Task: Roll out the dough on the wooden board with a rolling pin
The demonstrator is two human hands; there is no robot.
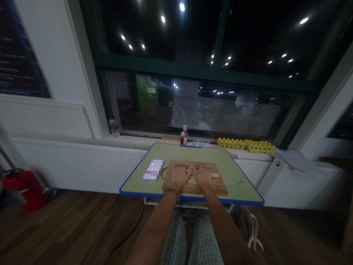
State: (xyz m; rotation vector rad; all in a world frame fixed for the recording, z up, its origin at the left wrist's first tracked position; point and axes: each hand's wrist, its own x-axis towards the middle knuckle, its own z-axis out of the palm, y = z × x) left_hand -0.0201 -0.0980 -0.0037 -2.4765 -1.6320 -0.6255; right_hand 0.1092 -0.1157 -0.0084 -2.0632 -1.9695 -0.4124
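A wooden cutting board (190, 188) lies on the small table in front of me. Across it lies a pale rolling pin (215, 175), its right end sticking out past my right hand. My left hand (179, 176) and my right hand (203, 176) are side by side on top of the pin, fingers curled over it and thumbs close together. Between my hands, a flat pale patch that looks like dough (192, 179) shows on the board. The left end of the pin is hidden under my left hand.
A blue-edged green table (239, 191) holds the board and a blurred-out phone-like rectangle (153, 170). Behind it on the sill stand a small red-labelled bottle (184, 136), yellow egg trays (245, 145) and a clear bottle (114, 127). A fire extinguisher (26, 189) stands far left.
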